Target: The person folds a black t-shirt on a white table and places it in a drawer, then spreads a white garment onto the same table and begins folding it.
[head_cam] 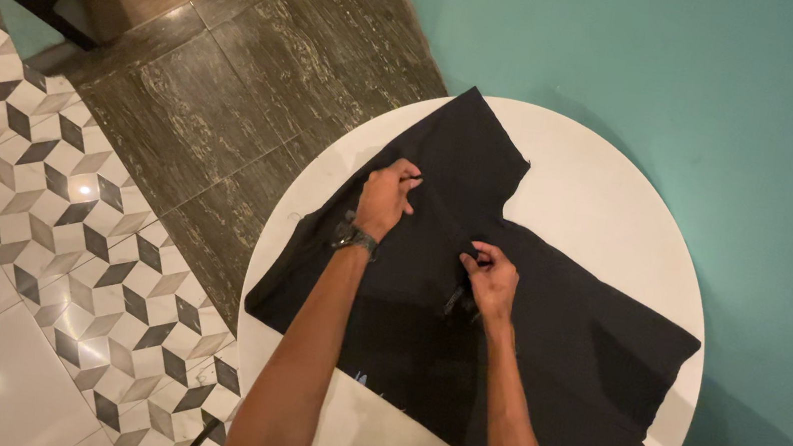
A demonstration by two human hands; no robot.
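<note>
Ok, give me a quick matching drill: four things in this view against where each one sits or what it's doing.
Things:
1. left hand
2. right hand
3. black garment
4. wristwatch

States:
A. spread across the round white table
B. worn on the left wrist
C. pinching fabric near the garment's middle
D. pinching fabric nearer the garment's far end

Pairs: 1-D, 2-C, 3-A, 4-B
</note>
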